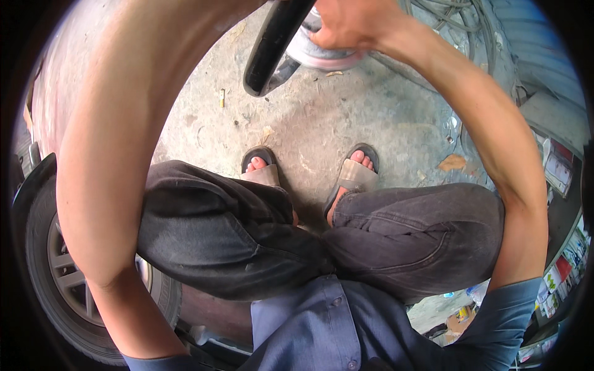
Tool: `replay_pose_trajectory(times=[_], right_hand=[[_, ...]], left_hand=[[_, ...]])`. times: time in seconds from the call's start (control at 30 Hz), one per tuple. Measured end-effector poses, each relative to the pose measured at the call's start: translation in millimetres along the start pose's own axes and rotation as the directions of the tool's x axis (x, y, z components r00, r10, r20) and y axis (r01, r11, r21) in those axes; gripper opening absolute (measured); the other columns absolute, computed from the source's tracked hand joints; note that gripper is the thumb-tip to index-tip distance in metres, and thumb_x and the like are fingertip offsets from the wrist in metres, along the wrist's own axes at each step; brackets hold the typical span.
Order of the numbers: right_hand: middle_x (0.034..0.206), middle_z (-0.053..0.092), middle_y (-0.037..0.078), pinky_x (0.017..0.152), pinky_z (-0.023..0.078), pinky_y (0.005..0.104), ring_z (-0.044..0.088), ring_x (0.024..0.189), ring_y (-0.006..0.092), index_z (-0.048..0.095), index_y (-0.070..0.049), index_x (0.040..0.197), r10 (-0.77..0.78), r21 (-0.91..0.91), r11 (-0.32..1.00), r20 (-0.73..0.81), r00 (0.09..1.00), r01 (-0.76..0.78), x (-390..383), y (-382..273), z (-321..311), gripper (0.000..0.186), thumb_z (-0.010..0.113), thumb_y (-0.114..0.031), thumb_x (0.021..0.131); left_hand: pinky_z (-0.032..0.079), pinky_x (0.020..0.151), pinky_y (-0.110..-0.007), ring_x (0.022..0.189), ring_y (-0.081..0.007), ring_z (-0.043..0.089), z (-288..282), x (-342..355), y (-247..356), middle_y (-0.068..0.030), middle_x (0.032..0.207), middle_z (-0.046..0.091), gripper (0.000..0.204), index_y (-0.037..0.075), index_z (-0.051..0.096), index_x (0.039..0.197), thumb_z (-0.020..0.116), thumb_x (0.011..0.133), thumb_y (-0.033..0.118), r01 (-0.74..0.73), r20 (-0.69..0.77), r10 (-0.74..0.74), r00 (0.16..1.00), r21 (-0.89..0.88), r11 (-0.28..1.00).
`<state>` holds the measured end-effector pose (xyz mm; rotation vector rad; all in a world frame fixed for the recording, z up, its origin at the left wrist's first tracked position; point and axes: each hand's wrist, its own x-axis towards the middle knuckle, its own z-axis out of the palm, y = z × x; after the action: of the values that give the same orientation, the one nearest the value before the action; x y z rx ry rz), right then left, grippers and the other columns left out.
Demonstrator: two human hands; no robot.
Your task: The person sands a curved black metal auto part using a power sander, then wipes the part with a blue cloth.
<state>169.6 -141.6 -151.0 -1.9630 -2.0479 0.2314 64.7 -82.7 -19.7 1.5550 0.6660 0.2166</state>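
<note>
I sit with both forearms raised toward the top of the head view. My right hand (349,25) has its fingers curled on a silver round piece (325,59) with a pinkish lower rim, partly hidden by the hand. Just left of it a long black curved bar (269,52) slants down, with a grey metal part (281,77) behind its lower end. My left forearm runs up past the top edge, where my left hand is out of sight.
A wheel with tyre (43,266) stands at my left. Coiled grey hoses (470,18) lie at top right beside blue corrugated sheeting (538,49). Shelved small items (557,278) line the right side. My sandalled feet rest on stained concrete (210,117) with scattered litter.
</note>
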Motion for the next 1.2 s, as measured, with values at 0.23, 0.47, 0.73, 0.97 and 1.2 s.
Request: replay_pose_trajectory(times=[0.23, 0.47, 0.73, 0.97, 1.2], right_hand=[[0.09, 0.068, 0.012, 0.082, 0.051, 0.0448, 0.064, 0.096, 0.0322, 0.066, -0.008, 0.082, -0.075, 0.002, 0.997, -0.077, 0.994, 0.075, 5, 8, 14, 0.014, 0.071, -0.015, 0.07], [0.098, 0.067, 0.008, 0.087, 0.047, 0.0414, 0.06, 0.102, 0.025, 0.066, -0.01, 0.096, -0.191, 0.117, 0.964, -0.328, 0.925, 0.24, -6, 30, 25, 0.02, 0.073, -0.015, 0.079], [0.097, 0.064, 0.005, 0.089, 0.045, 0.0425, 0.058, 0.1, 0.0212, 0.066, -0.011, 0.098, -0.128, 0.187, 0.968, -0.195, 0.972, 0.165, -4, 24, 23, 0.02, 0.074, -0.019, 0.081], [0.095, 0.062, 0.002, 0.091, 0.044, 0.0434, 0.057, 0.098, 0.0178, 0.065, -0.012, 0.099, -0.044, 0.592, 0.806, 0.058, 0.997, 0.002, 21, 19, 26, 0.021, 0.075, -0.023, 0.083], [0.095, 0.065, 0.0, 0.092, 0.045, 0.0417, 0.058, 0.1, 0.0172, 0.065, -0.012, 0.089, -0.16, 0.151, 0.971, -0.152, 0.975, 0.183, -2, 18, 39, 0.016, 0.071, -0.026, 0.085]], left_hand=[[0.026, 0.047, -0.03, 0.046, -0.0101, 0.027, 5, -1, 1, 0.0051, 0.054, 0.033, 0.029, 0.015, 0.042, 0.065, 0.048, 0.093, 0.022, -0.006, 0.009, 0.006, 1.0, 0.031, 0.999], [0.026, 0.047, -0.03, 0.046, -0.0098, 0.027, 13, -1, 3, 0.0053, 0.054, 0.033, 0.03, 0.015, 0.042, 0.064, 0.048, 0.093, 0.023, -0.012, 0.022, 0.011, 1.0, 0.054, 0.998], [0.026, 0.046, -0.03, 0.046, -0.0096, 0.027, 19, 0, 4, 0.0055, 0.054, 0.033, 0.03, 0.015, 0.042, 0.064, 0.048, 0.093, 0.023, -0.014, 0.026, 0.012, 1.0, 0.074, 0.997], [0.026, 0.046, -0.03, 0.046, -0.0093, 0.027, 23, -1, 6, 0.0057, 0.054, 0.033, 0.031, 0.015, 0.041, 0.064, 0.048, 0.093, 0.023, -0.019, 0.03, 0.016, 0.999, 0.085, 0.996], [0.026, 0.046, -0.03, 0.046, -0.0091, 0.026, 23, 0, 5, 0.0059, 0.054, 0.033, 0.031, 0.015, 0.041, 0.064, 0.049, 0.093, 0.023, -0.011, 0.017, 0.01, 1.0, 0.095, 0.995]])
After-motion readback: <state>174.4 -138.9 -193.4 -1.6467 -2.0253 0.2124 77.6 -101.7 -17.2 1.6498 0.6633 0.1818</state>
